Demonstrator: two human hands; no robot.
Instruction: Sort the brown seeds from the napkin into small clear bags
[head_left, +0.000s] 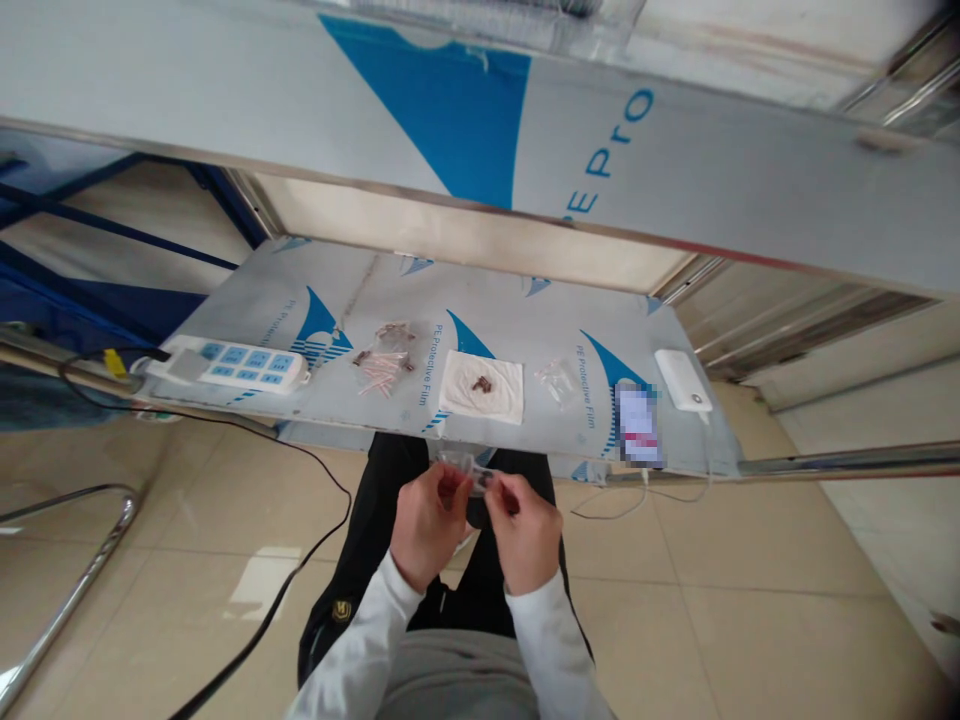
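Observation:
Over my lap, just in front of the shelf edge, my left hand (pixel 429 520) and my right hand (pixel 525 525) are close together with fingers pinched. Between them is a small clear plastic bag (pixel 457 462), gripped from both sides; something dark shows in it near my right fingertips, too small to name. On the shelf before me lies a white cloth (pixel 461 395) bearing a few small brown pieces (pixel 482 384). To its left sits a pile of pinkish thin sticks and brown pieces (pixel 382 372), next to a clear bag of brown pieces (pixel 395 333). Crumpled clear plastic (pixel 556 384) rests right of the cloth.
The film-covered metal shelf (pixel 352 275) also bears a power strip (pixel 251 367) at left, plus a phone (pixel 637 425) and white power bank (pixel 681 380) at right, with cables hanging over the edge. An upper shelf (pixel 225 110) overhangs it. A black cable (pixel 330 455) trails to the floor.

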